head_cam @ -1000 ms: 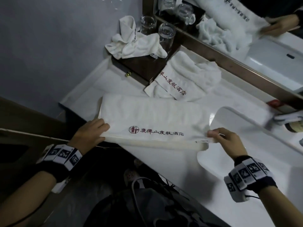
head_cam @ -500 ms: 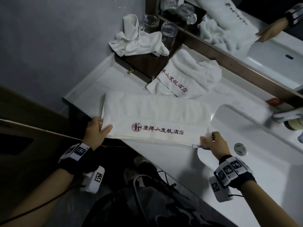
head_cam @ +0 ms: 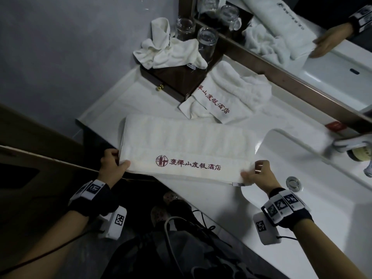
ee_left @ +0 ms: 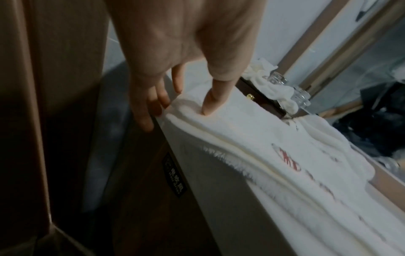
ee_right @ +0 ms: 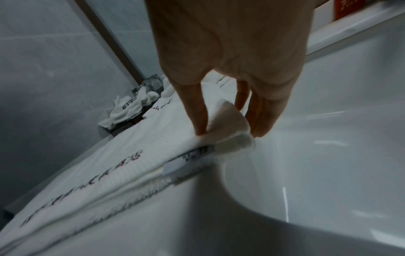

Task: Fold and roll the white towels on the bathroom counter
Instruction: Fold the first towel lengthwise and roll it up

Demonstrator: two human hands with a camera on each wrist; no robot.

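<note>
On the counter (head_cam: 112, 109) we pinched both near corners of the folded towel (head_cam: 187, 141), left hand (head_cam: 111, 165), right hand (head_cam: 259, 175), mid-fold; next, probably rolling evenly.

A hotel bathroom: white sink (head_cam: 302, 198), framed mirror (head_cam: 302, 57), glasses (head_cam: 207, 43), hotel-lettered towels (head_cam: 181, 150).

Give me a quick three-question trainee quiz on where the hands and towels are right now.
1. True or false: both the left hand and the right hand pinch a near corner of the folded towel.
2. Which hand's corner carries the small care label? A left, B right.
3. Fill in: the crumpled small towel lies on the dark wooden ____, beside the glasses.

Key: 1 true; 2 B; 3 box.
</note>
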